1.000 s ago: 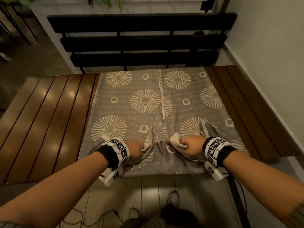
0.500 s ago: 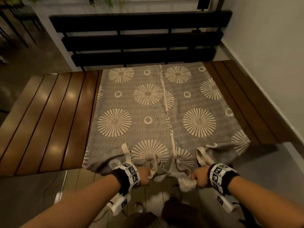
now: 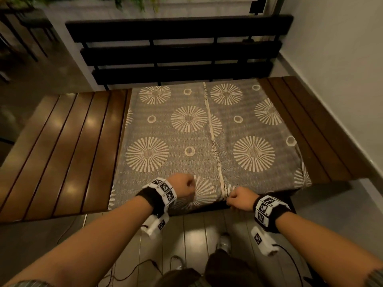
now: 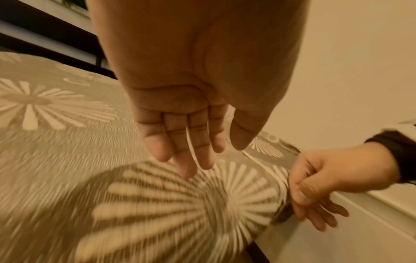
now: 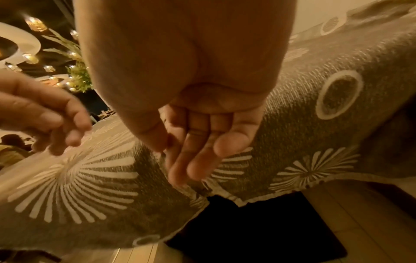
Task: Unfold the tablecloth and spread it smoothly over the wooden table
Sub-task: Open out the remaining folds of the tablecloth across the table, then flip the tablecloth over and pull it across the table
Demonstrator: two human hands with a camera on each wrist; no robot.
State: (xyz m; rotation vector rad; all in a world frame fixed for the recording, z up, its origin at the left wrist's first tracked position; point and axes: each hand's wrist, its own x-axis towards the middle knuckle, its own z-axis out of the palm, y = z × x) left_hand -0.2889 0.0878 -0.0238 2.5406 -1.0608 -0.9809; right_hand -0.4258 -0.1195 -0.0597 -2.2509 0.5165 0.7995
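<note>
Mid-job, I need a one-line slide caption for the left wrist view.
Open left hand hovers over the sunburst-patterned tablecloth; right hand at its near edge.

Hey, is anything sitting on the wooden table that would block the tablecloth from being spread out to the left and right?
Nothing visible does. The tablecloth covers the middle of the wooden table; only bare wood shows on either side. The wall runs close along the right edge.

The wooden table (image 3: 62,152) carries a tablecloth (image 3: 186,137) — centrally.
</note>
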